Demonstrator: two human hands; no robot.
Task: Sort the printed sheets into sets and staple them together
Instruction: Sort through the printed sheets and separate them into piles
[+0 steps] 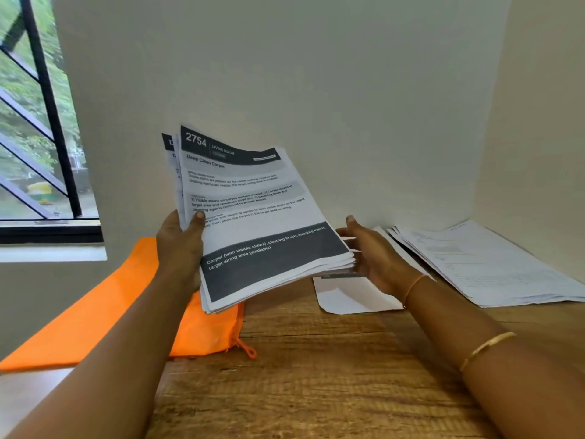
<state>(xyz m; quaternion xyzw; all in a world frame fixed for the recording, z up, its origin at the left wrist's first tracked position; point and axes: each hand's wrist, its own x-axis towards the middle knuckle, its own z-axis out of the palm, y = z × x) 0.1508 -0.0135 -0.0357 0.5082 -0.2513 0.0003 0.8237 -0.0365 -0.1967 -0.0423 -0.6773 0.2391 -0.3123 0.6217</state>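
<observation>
A thick stack of printed sheets (250, 217) is held up above the wooden table, its top page headed "2754 Deep Clean Carpet". My left hand (180, 245) grips the stack's left edge, thumb on top and fingers beneath. My right hand (373, 251) is at the stack's lower right corner, fingers relaxed and reaching under the sheets' edges; whether it pinches any sheet is hidden. A second pile of printed sheets (481, 264) lies flat at the right, by the wall. A single white sheet (351, 296) lies under my right wrist.
An orange zip pouch (104, 312) lies on the table's left part, under the held stack's corner. The wooden table (316, 375) runs up to a white wall behind and on the right. A barred window (34, 122) is at the far left.
</observation>
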